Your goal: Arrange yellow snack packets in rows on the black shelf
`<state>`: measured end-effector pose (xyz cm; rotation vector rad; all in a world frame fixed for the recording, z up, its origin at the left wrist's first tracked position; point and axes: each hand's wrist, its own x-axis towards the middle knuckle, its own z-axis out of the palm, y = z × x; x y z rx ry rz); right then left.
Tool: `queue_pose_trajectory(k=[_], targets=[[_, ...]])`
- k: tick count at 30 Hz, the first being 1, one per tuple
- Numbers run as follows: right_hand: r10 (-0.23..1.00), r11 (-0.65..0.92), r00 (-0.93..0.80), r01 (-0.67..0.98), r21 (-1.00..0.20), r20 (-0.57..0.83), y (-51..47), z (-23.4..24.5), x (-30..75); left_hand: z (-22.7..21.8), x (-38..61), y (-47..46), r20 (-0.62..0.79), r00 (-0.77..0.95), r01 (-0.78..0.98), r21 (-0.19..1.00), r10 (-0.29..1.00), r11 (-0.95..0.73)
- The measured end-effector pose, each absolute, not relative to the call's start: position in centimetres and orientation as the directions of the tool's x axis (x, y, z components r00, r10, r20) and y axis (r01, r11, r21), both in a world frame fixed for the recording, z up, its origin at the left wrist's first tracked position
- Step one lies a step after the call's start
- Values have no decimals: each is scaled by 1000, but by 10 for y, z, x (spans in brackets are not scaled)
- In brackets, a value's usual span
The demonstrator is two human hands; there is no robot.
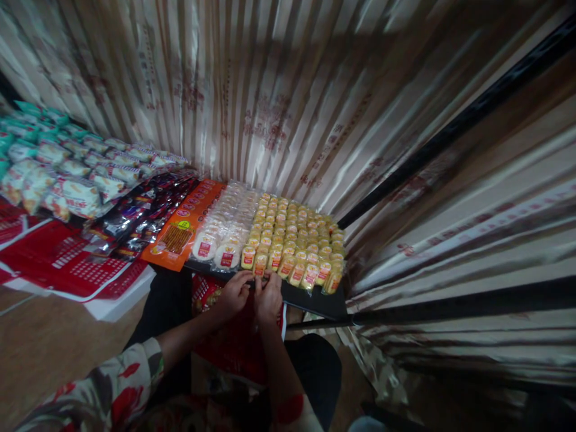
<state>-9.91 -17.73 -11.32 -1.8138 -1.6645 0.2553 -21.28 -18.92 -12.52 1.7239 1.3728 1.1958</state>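
Small yellow wrapped snack packs (288, 240) stand in tight rows on a black shelf board (310, 302). At the front row, one yellow snack pack (260, 264) sits between the fingertips of both hands. My left hand (234, 295) has its fingers curled and closed at the pack's lower left. From the right, my right hand (269, 299) closes thumb and fingers at the same pack's lower edge. The fingertips partly hide the pack's bottom. Left of these rows lie round white wrapped crackers (227, 255) in clear film.
An orange snack bag (175, 237), dark shiny packets (139, 210) and white-and-green bags (76, 192) continue leftward. Pleated printed sheeting (270, 90) hangs behind. Black metal bars (432, 144) run along the right. A red bag (234, 342) lies below the shelf between my knees.
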Motion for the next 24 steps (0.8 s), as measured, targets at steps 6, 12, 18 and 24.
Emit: queue_pose_trajectory(k=[6, 12, 18, 24], targets=[[944, 28, 190, 768, -639, 270, -174, -113, -100, -126, -213, -190, 303, 81, 442, 843, 950, -307], [942, 63, 169, 757, -650, 289, -177, -109, -101, -122, -211, -192, 350, 114, 483, 798, 930, -360], [941, 118, 158, 674, -729, 299, -206, -118, -99, -122, -226, -213, 306, -19, 534, 808, 952, -249], [991, 25, -107, 750, -661, -84, -239, -175, -102, -172, -242, -229, -188, 1, 570, 807, 982, 154]])
